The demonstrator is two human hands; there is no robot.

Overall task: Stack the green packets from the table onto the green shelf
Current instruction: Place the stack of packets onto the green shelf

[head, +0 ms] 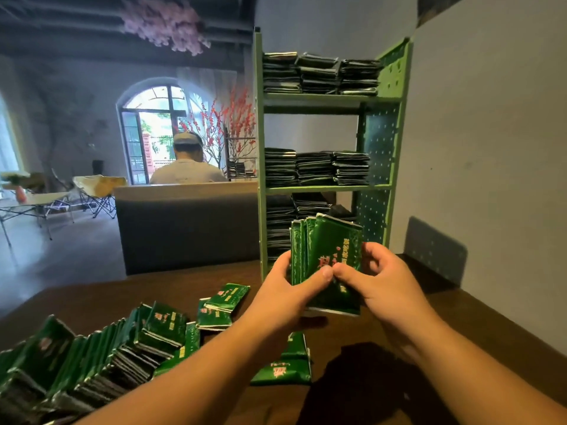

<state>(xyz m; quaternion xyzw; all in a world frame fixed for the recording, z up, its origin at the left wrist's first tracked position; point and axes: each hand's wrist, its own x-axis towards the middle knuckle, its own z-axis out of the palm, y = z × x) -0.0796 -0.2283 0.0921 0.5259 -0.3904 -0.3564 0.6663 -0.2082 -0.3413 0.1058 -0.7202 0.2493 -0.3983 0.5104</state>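
both hands (334, 280) gripping packet bundle (328, 256), green shelf (322, 98) behind, loose packets (92, 348) left

My dark table (92, 302) bears loose green packets (92, 348) at eight o'clock. The green shelf (325, 98) stands at twelve, its tiers stacked with packets.

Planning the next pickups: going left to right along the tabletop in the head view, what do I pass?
Big toppled row of packets → small pile of packets → loose packet lying flat under the arms → bundle of packets held upright by both hands.
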